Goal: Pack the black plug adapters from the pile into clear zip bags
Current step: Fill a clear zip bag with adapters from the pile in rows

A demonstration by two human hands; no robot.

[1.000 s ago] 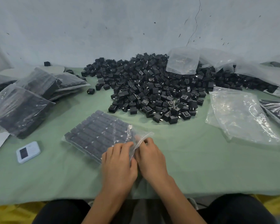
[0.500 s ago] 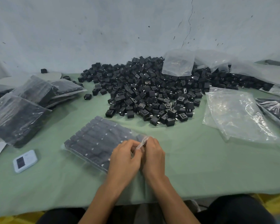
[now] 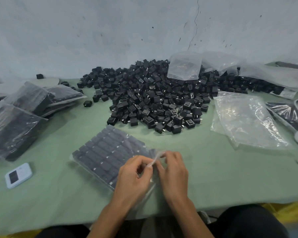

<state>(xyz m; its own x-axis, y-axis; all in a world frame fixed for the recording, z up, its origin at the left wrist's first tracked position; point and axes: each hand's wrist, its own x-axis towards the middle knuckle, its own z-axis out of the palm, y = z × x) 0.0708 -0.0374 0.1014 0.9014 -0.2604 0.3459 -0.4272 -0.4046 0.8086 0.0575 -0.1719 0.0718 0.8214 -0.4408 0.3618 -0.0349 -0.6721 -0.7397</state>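
Grip of left hand (image 3: 134,176) and right hand (image 3: 174,172): both pinch the crinkly mouth of a clear flat plastic zip bag (image 3: 86,162), filled with tidy rows of matte black cube-shaped plug adapters (image 3: 108,152), lying on the green cloth bench (image 3: 222,177) near the loose heap (image 3: 155,103).

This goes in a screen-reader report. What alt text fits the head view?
The left hand and right hand pinch the mouth of a clear zip bag packed with rows of black plug adapters, on a green cloth. A loose adapter pile lies behind; filled bags left, empty bags right.
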